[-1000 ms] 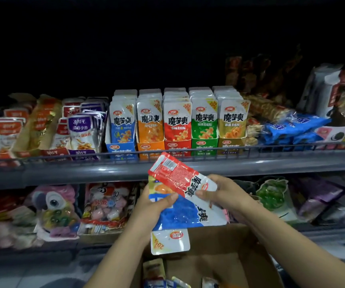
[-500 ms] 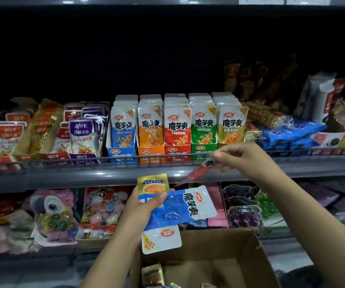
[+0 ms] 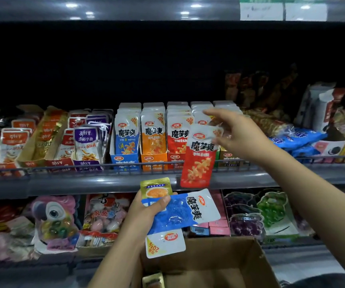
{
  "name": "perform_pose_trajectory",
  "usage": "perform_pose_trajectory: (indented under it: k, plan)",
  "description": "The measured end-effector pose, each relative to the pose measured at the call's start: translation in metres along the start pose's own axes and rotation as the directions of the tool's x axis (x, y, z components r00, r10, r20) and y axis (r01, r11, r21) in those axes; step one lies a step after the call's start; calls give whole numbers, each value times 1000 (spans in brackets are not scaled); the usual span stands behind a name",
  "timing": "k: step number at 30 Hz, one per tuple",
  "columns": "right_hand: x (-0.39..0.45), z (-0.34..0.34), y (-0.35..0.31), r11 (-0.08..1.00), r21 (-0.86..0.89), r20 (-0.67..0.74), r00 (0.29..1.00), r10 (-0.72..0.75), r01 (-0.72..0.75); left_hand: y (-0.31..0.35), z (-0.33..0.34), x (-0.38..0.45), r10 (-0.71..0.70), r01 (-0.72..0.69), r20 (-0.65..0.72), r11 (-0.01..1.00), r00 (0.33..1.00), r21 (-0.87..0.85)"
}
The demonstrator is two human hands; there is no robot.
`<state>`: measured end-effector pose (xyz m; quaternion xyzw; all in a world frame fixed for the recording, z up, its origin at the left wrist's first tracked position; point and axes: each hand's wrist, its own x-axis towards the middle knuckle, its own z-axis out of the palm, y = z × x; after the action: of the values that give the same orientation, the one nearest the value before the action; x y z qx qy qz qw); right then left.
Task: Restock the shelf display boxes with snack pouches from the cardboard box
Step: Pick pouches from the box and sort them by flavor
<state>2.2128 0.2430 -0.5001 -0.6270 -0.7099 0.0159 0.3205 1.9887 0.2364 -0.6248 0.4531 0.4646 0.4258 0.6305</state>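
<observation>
Up has gone the right hand (image 3: pixel 237 135) since half a second ago: it was low by the shelf rail and is now in front of the row of display boxes (image 3: pixel 154 161). It pinches the top edge of a red pouch (image 3: pixel 199 156) with thumb and fingers. The red pouch was edge-on before; now it hangs upright, long side up and down, white top up and front facing us. It covers part of the red and green boxes and its bottom reaches past the shelf edge (image 3: pixel 105 183).

The left hand (image 3: pixel 146 213) stays lower, above the cardboard box (image 3: pixel 219 265). Its thumb presses on a blue pouch (image 3: pixel 184 210) that lies sideways, white end to the right, so its words run down. Behind it sticks up a small gold pouch (image 3: pixel 156 188), and below hangs a white pouch end (image 3: pixel 164 243), upside down, that says "20%".

The red and blue pouches say "魔芋爽" in big dark letters, with a red oval badge above. The boxes, blue, orange, red and green, hold pouches with the same words. To the left stand purple packs (image 3: pixel 86 142) reading "劲仔".
</observation>
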Motion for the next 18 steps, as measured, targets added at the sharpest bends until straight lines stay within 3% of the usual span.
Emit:
perform_pose_trajectory:
  k: [5, 13, 18]
  plan:
    - [27, 10, -10, 998, 25, -168, 984, 58, -54, 4, 3, 5, 17, -17, -13, 1000, 1000, -15]
    - [57, 18, -21, 990, 126, -381, 925, -4, 56, 7, 6, 14, 10, -10, -19, 999, 1000, -35]
    - [59, 38, -19, 991, 119, -347, 938, -22, 68, 5, 4, 19, 21, -21, -14, 999, 1000, -26]
